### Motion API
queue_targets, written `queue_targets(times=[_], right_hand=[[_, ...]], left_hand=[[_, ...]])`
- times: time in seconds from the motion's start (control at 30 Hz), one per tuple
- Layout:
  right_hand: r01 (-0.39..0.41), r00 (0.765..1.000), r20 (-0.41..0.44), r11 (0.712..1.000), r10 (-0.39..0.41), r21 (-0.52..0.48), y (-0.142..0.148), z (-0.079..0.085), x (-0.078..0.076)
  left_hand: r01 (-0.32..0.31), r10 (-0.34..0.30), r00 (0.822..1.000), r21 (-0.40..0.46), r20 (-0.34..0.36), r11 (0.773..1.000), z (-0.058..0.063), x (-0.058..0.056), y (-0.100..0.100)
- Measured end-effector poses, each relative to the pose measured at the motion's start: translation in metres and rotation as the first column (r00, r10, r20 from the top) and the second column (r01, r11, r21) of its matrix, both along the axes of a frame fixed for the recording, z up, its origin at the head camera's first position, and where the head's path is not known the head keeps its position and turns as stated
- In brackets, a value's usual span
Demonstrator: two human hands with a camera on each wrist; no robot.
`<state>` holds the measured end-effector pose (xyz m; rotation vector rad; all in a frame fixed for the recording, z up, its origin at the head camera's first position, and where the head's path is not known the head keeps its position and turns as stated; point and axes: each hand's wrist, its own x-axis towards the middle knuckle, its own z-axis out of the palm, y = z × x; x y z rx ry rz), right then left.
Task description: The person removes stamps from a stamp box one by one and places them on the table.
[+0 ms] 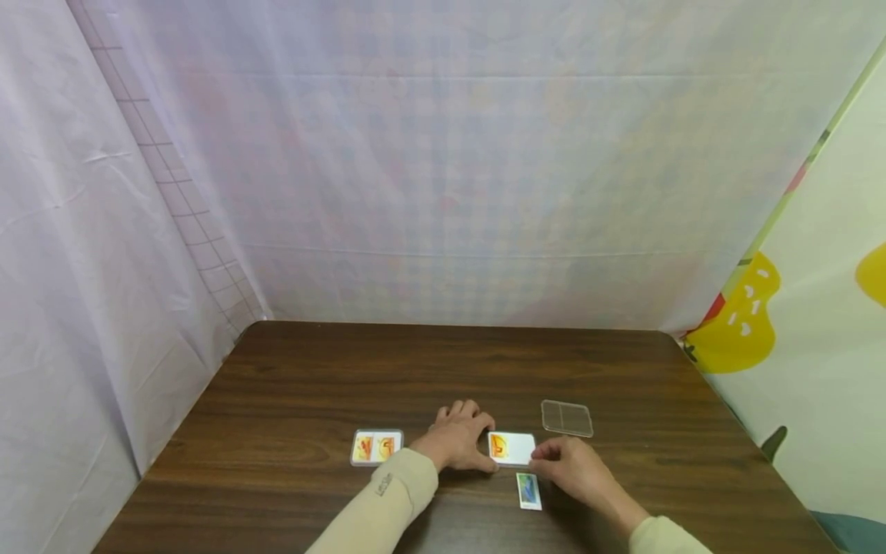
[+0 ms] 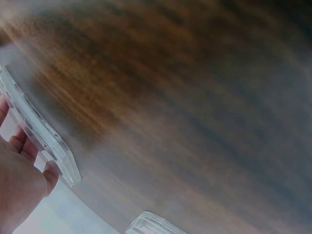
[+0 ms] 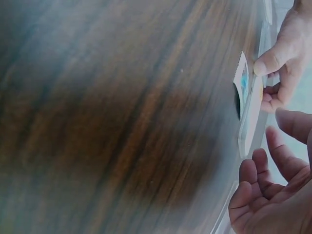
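Note:
A clear flat case (image 1: 522, 450) lies in front of me, with an orange-and-yellow stamp (image 1: 499, 445) in its left part and a white right part. My left hand (image 1: 454, 440) grips the case's left end, thumb at the near corner and fingers at the far one. At the right end hovers my right hand (image 1: 571, 468), its thumb and index tips close together beside the corner; in the right wrist view a gap shows between them. Just nearer than the case lies a blue-green stamp (image 1: 529, 491), its toothed edge (image 3: 237, 74) visible in the right wrist view.
Left of my left hand sits another clear case (image 1: 377, 448) showing two orange-and-yellow stamps. A transparent lid (image 1: 567, 418) with a dividing line lies beyond my right hand. Everything rests on a dark wood table (image 1: 311, 385), with white curtains (image 1: 450, 154) behind it.

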<state>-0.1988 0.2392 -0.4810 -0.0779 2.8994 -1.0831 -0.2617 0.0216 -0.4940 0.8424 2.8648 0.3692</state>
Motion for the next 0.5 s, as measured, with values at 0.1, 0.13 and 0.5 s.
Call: queue_targets(times=[0.1, 0.13, 0.5], right_hand=[[-0.001, 1.000, 0.000, 1.000, 0.001, -0.025, -0.001, 0.002, -0.002], [-0.006, 1.000, -0.001, 0.999, 0.006, -0.032, -0.001, 0.003, -0.003], [-0.033, 0.999, -0.029, 0.995, 0.031, -0.095, -0.004, 0.004, -0.015]], left_hand=[[-0.001, 0.001, 1.000, 0.003, 0.004, 1.000, 0.000, 0.000, 0.000], [-0.001, 0.001, 1.000, 0.003, 0.002, 1.000, 0.000, 0.000, 0.000], [-0.001, 0.001, 1.000, 0.008, -0.005, 1.000, -0.001, 0.000, 0.001]])
